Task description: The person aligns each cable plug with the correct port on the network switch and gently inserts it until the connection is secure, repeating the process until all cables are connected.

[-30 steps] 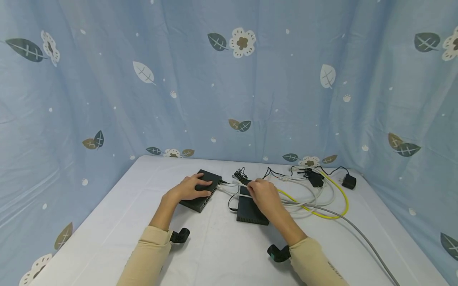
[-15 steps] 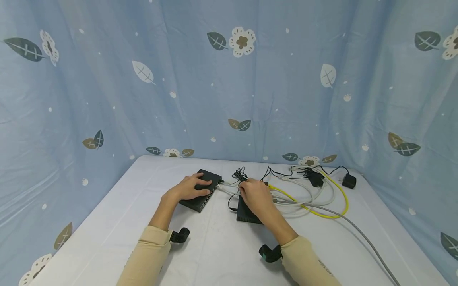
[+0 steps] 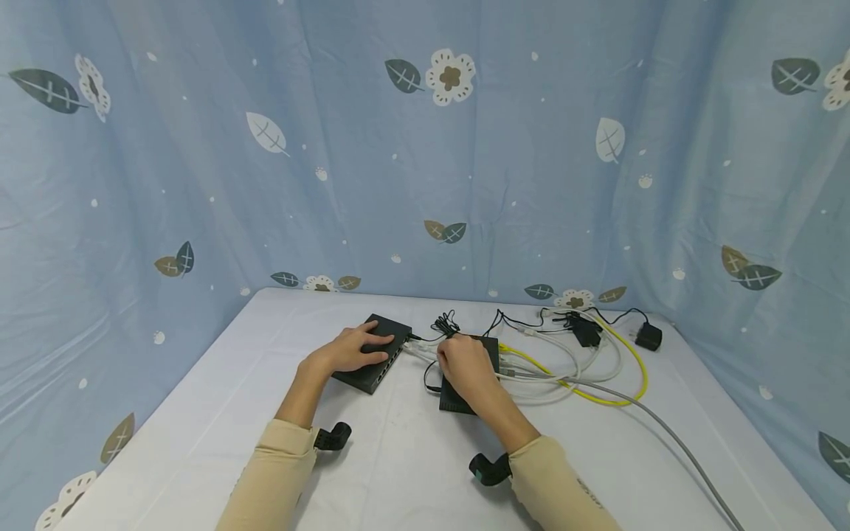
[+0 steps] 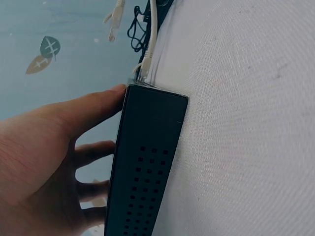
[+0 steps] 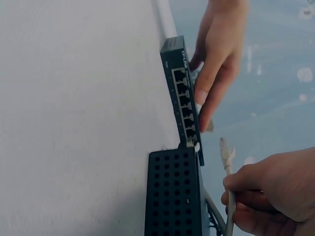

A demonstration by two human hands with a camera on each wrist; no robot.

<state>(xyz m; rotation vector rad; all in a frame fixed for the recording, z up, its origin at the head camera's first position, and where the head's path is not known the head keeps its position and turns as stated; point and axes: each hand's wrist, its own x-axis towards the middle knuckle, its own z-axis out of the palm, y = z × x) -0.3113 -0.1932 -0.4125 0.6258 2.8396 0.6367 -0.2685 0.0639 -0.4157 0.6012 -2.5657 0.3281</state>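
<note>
My left hand (image 3: 350, 349) rests with spread fingers on top of a black network switch (image 3: 361, 379) on the left of the table. In the right wrist view, that switch shows a row of ports (image 5: 184, 103), with a cable plugged in at the near end. My right hand (image 3: 467, 366) is over a second black box (image 3: 455, 402) to its right. Between thumb and fingers it pinches a white Ethernet cable (image 5: 227, 156) just behind its clear plug, which points toward the first switch and stands apart from it. The left wrist view shows a white cable (image 4: 149, 54) at the switch's end.
A yellow cable (image 3: 643, 376), looped white cables (image 3: 619, 361) and a thick grey cable (image 3: 690, 459) spread to the right. A black plug adapter (image 3: 648, 337) and another black adapter (image 3: 586, 332) lie at the back right. Bundled black cord (image 3: 445, 322) lies behind the second box.
My right hand has moved left over the second box, carrying the white Ethernet cable toward the switch. My left hand has stayed in place on the switch.
</note>
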